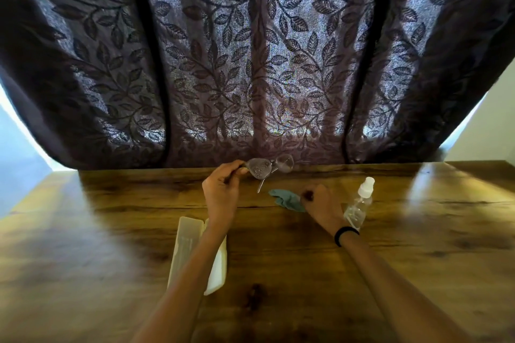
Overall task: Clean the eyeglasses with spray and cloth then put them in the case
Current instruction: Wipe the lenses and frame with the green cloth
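Just above the frame's centre, the left grip pinches the eyeglasses by one temple near the hinge, raised off the tabletop. They look light, thin and fragile, with droplet-speckled lenses that are likely slippery, so the frame is the safer hold. The right grip is curled at the soft cloth; I cannot tell whether it grasps it.

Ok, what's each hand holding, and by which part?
Left hand holds the eyeglasses by the frame's left end; right hand grips the cloth at its right edge.
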